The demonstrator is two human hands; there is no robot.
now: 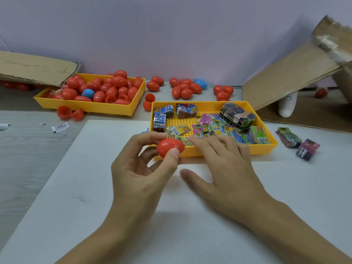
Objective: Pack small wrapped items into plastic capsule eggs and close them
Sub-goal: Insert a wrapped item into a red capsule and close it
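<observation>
A red capsule egg [170,147] is pinched in the left hand [142,168], thumb on its near side and fingers curled behind it, held just above the near-left corner of the yellow tray of wrapped items [264,149]. The egg looks closed. The right hand [222,164] lies with fingers spread and nearly straight, holding nothing; its fingertips reach over the tray's near rim onto the loose wrapped packets [205,128]. That tray also holds banded blue bundles [162,116] along its left and far side and a large banded stack [237,115] tilted in its far-right corner.

A second yellow tray [91,106], further back on the left, is heaped with red eggs [106,86] and one blue egg [88,93], plus a few open halves. More red eggs [183,88] and another blue one [201,83] lie loose on the table behind the trays, with open red halves [69,113] in front of the left tray. Two banded bundles [297,142] rest on the white board [95,187] right of the near tray. Cardboard box flaps [285,82] stand at far right and far left.
</observation>
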